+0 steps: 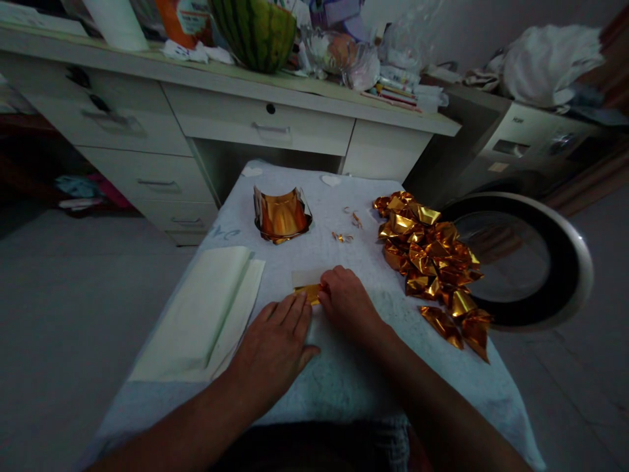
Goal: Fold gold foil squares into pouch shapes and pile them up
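A small strip of gold foil (307, 293) lies on the cloth-covered table, with a pale piece of paper (305, 278) just behind it. My left hand (272, 344) rests flat, its fingers stretched out and the fingertips on the foil's near edge. The fingers of my right hand (346, 300) are curled and pinched on the foil's right end. To the left lies a stack of pale paper sheets (196, 308). Beyond my hands stands a stack of curved gold foil sheets (282, 215). Small gold scraps (343, 237) lie right of it.
A pile of folded gold foil pieces (427, 249) covers the table's right side. Behind is a white desk (299, 121) bearing a watermelon (255, 33) and plastic bags. A washing machine (521, 141) with its round door (582, 262) swung out stands at right.
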The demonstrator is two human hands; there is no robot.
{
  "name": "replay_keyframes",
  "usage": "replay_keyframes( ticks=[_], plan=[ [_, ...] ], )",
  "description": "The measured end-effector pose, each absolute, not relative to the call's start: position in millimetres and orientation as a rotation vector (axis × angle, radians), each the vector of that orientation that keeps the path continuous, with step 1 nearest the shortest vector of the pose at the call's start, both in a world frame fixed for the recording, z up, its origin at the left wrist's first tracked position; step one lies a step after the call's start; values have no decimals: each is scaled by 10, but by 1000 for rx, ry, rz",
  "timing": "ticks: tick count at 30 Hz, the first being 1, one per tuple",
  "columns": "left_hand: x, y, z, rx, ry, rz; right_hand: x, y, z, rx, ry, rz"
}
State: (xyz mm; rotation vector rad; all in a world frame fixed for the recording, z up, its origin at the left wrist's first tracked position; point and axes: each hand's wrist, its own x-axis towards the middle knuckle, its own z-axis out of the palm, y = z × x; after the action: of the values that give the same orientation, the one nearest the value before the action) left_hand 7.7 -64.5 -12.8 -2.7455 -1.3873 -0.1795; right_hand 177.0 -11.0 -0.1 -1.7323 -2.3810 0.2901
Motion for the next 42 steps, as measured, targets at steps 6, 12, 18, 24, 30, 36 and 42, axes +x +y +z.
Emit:
replay_keyframes(
  ticks=[6, 12, 18, 24, 30, 36, 42],
  plan=[
    [37, -685, -114, -2723, -1380, -223, 1649, -179, -42, -1865, -2280, 197],
    [18, -665, -110, -2738, -1323, -269, 1629, -239, -90, -1847, -2255, 128],
    [-12, -632, -103, -2784, -1295, -294, 1749, -238, -73, -1836, -2266, 170],
    [-15, -536, -77, -2913, -1245, -310, 1948, -227, -74, -1884, -2264, 129],
    [9, -451, -33, -2938, -1214, -297, 2078, -226, -72, -1922, -2268, 108],
    [-1, -446, -50, -2944, -1215, -301, 2243, -233, -69, -1992, -2225, 117],
    [55, -429, -65, -2875, -1203, -291, 2361, -226, -39, -1989, -2204, 139]
  ],
)
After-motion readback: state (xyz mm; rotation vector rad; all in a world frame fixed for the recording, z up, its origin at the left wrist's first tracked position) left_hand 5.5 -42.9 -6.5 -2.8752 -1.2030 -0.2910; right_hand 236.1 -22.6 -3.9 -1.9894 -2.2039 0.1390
